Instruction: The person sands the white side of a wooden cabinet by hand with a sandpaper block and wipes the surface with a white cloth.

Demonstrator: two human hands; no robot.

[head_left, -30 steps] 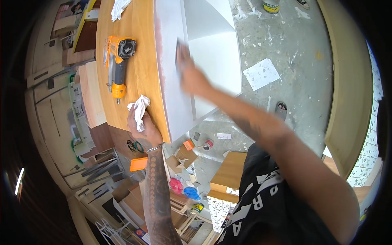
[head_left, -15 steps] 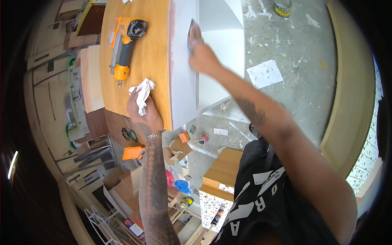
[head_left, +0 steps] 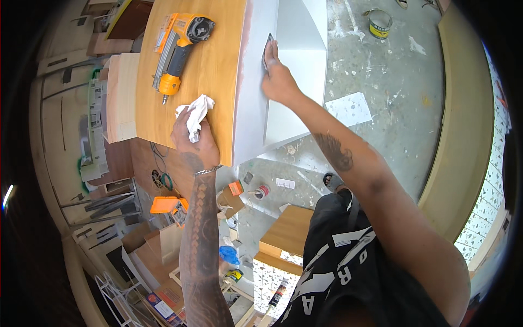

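My left hand [head_left: 197, 150] rests on the wooden top [head_left: 218, 54] of a cabinet, its fingers closed around a crumpled white rag [head_left: 196, 117]. Against the pale grey edge panel [head_left: 251, 103] beside that top, my right hand [head_left: 280, 82] presses a thin dark sheet that looks like sandpaper [head_left: 267, 50]. Its fingers lie extended along the sheet, mostly covering it. An orange and black nail gun [head_left: 177, 59] lies on the wood, beyond the rag. White-painted inner faces [head_left: 297, 71] of the cabinet open to the right of the panel.
A paint-spattered concrete floor [head_left: 397, 65] holds a yellow-labelled can [head_left: 379, 24] and a white sheet [head_left: 350, 109]. Nearer stand a small wooden cabinet [head_left: 291, 226], a cardboard box [head_left: 231, 203] and a sealant tube [head_left: 278, 293]. Boards [head_left: 121, 98] are stacked at left; a long tan panel [head_left: 457, 125] stands right.
My right hand has slid a little nearer along the grey panel with the sheet. The left hand stays in place with the rag; the whole view has shifted slightly.
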